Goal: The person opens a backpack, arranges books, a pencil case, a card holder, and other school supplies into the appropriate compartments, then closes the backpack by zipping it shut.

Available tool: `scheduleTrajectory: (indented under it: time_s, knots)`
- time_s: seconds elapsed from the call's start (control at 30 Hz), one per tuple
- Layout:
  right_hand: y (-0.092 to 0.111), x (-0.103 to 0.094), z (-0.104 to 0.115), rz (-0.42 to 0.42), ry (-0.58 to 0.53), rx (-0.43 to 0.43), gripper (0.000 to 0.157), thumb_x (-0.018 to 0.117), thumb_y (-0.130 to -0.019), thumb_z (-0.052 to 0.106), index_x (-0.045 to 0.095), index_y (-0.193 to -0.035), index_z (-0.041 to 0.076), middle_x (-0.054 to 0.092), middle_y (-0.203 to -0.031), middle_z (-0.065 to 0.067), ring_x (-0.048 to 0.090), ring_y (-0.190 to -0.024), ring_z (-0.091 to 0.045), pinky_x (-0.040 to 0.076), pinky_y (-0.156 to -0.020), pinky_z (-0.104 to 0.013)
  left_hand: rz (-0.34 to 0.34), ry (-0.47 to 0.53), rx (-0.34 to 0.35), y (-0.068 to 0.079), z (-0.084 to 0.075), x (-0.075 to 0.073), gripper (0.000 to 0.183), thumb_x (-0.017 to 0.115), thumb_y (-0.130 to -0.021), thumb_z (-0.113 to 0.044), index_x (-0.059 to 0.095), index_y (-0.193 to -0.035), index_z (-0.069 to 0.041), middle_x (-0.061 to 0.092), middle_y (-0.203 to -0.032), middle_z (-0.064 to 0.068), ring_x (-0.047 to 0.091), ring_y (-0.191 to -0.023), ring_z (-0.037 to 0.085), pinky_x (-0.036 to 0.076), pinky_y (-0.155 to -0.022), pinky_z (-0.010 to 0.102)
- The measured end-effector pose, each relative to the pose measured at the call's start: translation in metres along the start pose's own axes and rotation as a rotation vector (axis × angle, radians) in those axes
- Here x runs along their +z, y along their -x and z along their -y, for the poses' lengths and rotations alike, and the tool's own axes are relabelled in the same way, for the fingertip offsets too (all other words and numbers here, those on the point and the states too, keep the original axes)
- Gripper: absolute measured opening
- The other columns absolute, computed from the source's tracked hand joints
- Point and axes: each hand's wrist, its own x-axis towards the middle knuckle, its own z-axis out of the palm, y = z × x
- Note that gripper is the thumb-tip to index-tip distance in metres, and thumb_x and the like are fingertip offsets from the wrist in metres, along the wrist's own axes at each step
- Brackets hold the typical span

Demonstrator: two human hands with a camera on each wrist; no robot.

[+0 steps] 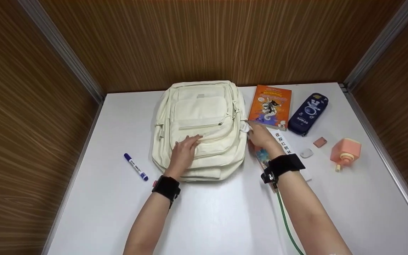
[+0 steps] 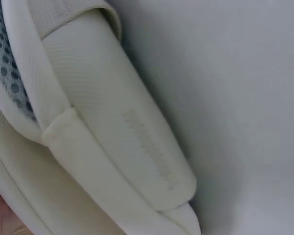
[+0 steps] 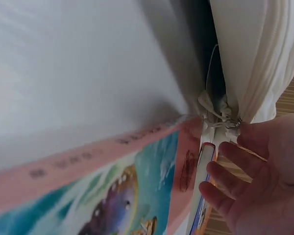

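A cream backpack lies flat on the white table, front pockets up. My left hand rests on its lower front, fingers extended over the fabric. In the left wrist view, a shoulder strap with grey mesh sticks out from under the bag, and a sliver of that hand shows at the corner. At the bag's right side, my right hand pinches a zipper pull between thumb and index finger, the other fingers spread loosely. Beneath that hand lies a book with a pink-edged, blue-green cover.
An orange book and a navy pencil case lie at the back right. Nearer are a pink eraser, a small white object and a coral pump bottle. A blue marker lies left. Wooden panels enclose the table.
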Motion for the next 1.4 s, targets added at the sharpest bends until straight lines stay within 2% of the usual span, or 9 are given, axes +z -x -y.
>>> scheduleTrajectory:
  time_s: [0.2,0.37,0.43,0.53,0.63,0.73,0.93,1.17,1.4]
  knots:
    - [-0.013,0.011,-0.002,-0.023,-0.434,0.025,0.056,0.045,-0.1,0.004,0.025,-0.151,-0.005,0.039,-0.148,-0.027,0.039,-0.134,-0.035,0.031,-0.109,-0.04,0.001,0.136,-0.042,-0.005,0.0,-0.007,0.033,0.052,-0.101,-0.028,0.066,-0.129,-0.017,0.062,-0.131,0.003,0.052,-0.126,0.034,0.038,-0.105,0.047]
    - [-0.018,0.017,-0.002,-0.044,-0.679,0.178,0.054,0.053,-0.1,0.01,0.033,-0.149,-0.004,0.049,-0.138,-0.024,0.052,-0.107,-0.025,0.044,-0.081,-0.028,0.009,0.175,-0.063,-0.005,0.0,-0.007,0.033,0.052,-0.102,-0.028,0.065,-0.13,-0.018,0.061,-0.132,0.003,0.051,-0.127,0.032,0.037,-0.107,0.041]
    - [-0.018,0.019,-0.002,-0.084,-0.642,0.207,0.046,0.055,-0.099,0.011,0.045,-0.14,-0.008,0.056,-0.127,-0.025,0.054,-0.099,-0.025,0.045,-0.077,-0.026,0.007,0.174,-0.072,-0.005,-0.001,-0.006,0.033,0.051,-0.102,-0.028,0.065,-0.13,-0.018,0.061,-0.132,0.004,0.051,-0.127,0.032,0.037,-0.107,0.042]
    - [-0.017,0.02,-0.001,-0.169,-0.464,0.19,0.03,0.055,-0.096,0.008,0.064,-0.119,-0.01,0.064,-0.109,-0.023,0.056,-0.089,-0.027,0.045,-0.072,-0.028,0.004,0.173,-0.085,-0.006,-0.002,-0.005,0.033,0.052,-0.102,-0.028,0.065,-0.13,-0.017,0.061,-0.132,0.005,0.051,-0.127,0.033,0.037,-0.106,0.044]
    - [-0.016,0.02,-0.001,-0.244,-0.273,0.167,0.024,0.053,-0.093,0.005,0.071,-0.101,-0.009,0.067,-0.092,-0.02,0.057,-0.08,-0.03,0.044,-0.068,-0.033,0.004,0.16,-0.089,-0.007,-0.002,-0.003,0.033,0.053,-0.102,-0.026,0.065,-0.13,-0.016,0.061,-0.132,0.006,0.051,-0.127,0.034,0.038,-0.105,0.045]
    - [-0.014,0.019,-0.001,-0.291,-0.175,0.148,0.023,0.054,-0.093,0.004,0.074,-0.097,-0.006,0.068,-0.086,-0.02,0.059,-0.075,-0.031,0.044,-0.066,-0.036,0.006,0.151,-0.093,-0.007,-0.002,-0.001,0.032,0.053,-0.101,-0.025,0.066,-0.129,-0.017,0.061,-0.132,0.005,0.052,-0.127,0.033,0.038,-0.105,0.044]
    - [-0.009,0.016,-0.004,-0.318,-0.158,0.166,0.023,0.06,-0.095,0.01,0.074,-0.11,0.001,0.071,-0.104,-0.02,0.064,-0.079,-0.028,0.048,-0.069,-0.036,0.004,0.145,-0.092,-0.007,-0.001,0.004,0.032,0.053,-0.102,-0.025,0.066,-0.129,-0.016,0.061,-0.132,0.006,0.052,-0.126,0.033,0.039,-0.105,0.045]
    - [-0.005,0.01,-0.01,-0.293,-0.178,0.148,0.022,0.06,-0.096,0.011,0.074,-0.108,-0.001,0.071,-0.094,-0.021,0.054,-0.051,-0.012,0.042,-0.049,-0.024,-0.035,0.13,-0.07,-0.006,-0.001,0.007,0.03,0.054,-0.101,-0.025,0.067,-0.126,-0.017,0.063,-0.129,0.004,0.055,-0.123,0.031,0.04,-0.104,0.042]
    - [0.001,0.011,-0.01,-0.22,-0.178,0.114,0.023,0.06,-0.096,0.008,0.071,-0.112,-0.004,0.07,-0.098,-0.023,0.06,-0.07,-0.022,0.045,-0.066,-0.031,-0.037,0.09,-0.092,-0.007,-0.004,0.01,0.029,0.055,-0.101,-0.028,0.069,-0.124,-0.018,0.066,-0.124,0.005,0.057,-0.12,0.033,0.042,-0.101,0.048]
